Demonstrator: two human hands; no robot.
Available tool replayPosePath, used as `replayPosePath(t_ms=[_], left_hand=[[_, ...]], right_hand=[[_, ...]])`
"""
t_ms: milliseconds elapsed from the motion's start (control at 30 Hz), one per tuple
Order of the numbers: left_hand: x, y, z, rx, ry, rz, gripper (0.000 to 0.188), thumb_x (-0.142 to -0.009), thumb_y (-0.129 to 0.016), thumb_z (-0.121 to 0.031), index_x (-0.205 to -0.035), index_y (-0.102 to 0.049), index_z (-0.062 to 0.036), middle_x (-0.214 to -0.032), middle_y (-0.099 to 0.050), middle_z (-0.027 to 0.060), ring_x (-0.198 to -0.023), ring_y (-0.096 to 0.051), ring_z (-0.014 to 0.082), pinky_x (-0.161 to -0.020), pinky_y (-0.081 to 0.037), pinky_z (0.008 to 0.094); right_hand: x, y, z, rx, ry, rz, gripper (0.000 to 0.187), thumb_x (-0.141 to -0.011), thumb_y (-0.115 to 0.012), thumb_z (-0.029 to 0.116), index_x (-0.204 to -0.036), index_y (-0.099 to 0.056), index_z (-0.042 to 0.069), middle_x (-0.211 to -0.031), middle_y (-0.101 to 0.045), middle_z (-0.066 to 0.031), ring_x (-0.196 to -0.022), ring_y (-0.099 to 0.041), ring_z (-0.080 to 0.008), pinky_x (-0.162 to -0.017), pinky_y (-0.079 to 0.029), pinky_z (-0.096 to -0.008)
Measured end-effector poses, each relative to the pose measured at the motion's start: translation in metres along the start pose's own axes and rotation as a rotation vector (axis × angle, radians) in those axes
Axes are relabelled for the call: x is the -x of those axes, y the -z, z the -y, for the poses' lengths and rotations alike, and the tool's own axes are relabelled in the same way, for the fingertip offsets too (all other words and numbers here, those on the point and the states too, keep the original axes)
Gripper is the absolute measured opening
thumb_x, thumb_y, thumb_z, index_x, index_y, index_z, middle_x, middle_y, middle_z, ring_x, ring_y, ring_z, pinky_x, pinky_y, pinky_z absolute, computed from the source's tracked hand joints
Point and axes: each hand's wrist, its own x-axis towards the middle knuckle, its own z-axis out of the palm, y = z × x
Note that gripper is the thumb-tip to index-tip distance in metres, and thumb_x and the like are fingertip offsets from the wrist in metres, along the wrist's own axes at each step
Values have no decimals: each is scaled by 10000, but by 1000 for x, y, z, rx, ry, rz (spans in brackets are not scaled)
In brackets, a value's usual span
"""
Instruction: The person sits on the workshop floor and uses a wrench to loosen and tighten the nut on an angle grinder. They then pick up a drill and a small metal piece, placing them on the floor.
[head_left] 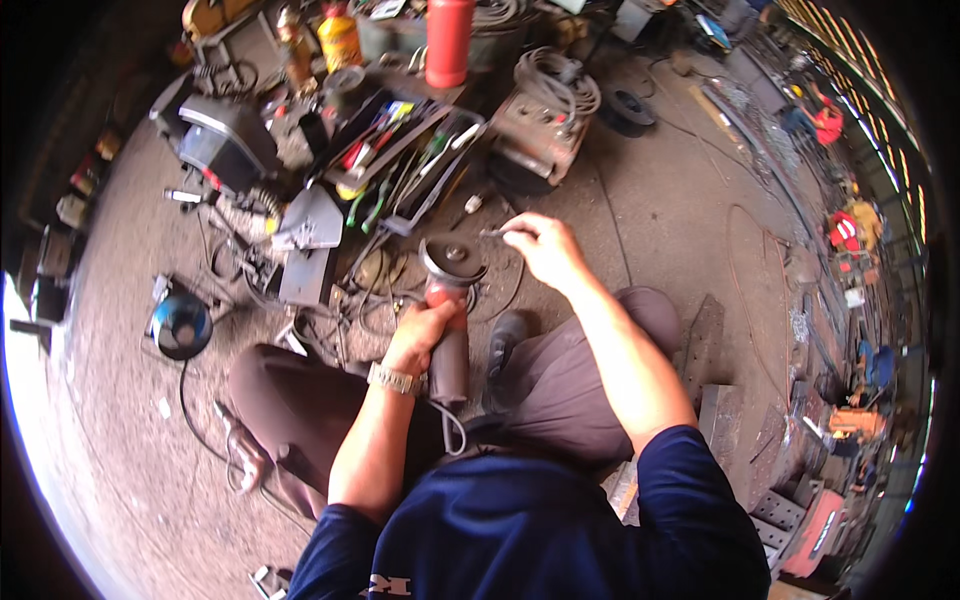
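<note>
My left hand (415,338) is wrapped around an angle grinder (450,370), held upright above my lap with its cord hanging from the lower end. The grinder's disc and guard (455,258) point away from me, and a round centre nut shows on the disc. To the right of the disc, my right hand (545,250) pinches a small metallic piece (492,233). That piece is too small and blurred to name; it stays apart from the disc.
Ahead lies an open toolbox (425,150) full of hand tools. A welding helmet (225,145) is left of it, a box-shaped machine (540,130) with coiled cable right. Cords tangle before me. A blue round device (181,325) stands left; a person in red (828,120) is far right.
</note>
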Motion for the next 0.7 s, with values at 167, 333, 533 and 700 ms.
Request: replayPosePath(t_ms=[167,333,533,700], left_hand=[[-14,5,21,261,-7,122,547,-840,-762,-262,-1189,-558,107,-988,-670,150,-797,-676,213,-661,-565,331],[-12,5,19,241,6,91,598,-837,-766,-265,-1221,-518,121,-1030,-653,176,-805,-680,229,-666,-577,347],[-14,5,17,245,2,92,606,-836,-764,-268,-1223,-514,126,-1025,-652,180,-801,-680,234,-641,-577,353],[-13,5,17,247,-14,86,576,-839,-756,-267,-1208,-535,116,-1018,-656,176,-803,-679,233,-636,-574,351]], right_hand=[[-1,2,-3,5,1,26,202,-909,-677,213,-1029,-722,58,-885,-737,-75,-844,-684,-154,-788,-516,-313],[-1,3,1,-15,-70,67,218,-932,-639,198,-1053,-710,32,-866,-729,-71,-828,-675,-141,-781,-517,-301],[-5,2,-8,-88,-88,83,218,-942,-627,185,-1066,-703,22,-859,-721,-70,-831,-668,-135,-779,-511,-298],[-4,1,-10,-81,-93,97,195,-939,-641,179,-1063,-708,44,-864,-724,-76,-827,-668,-131,-775,-507,-301]])
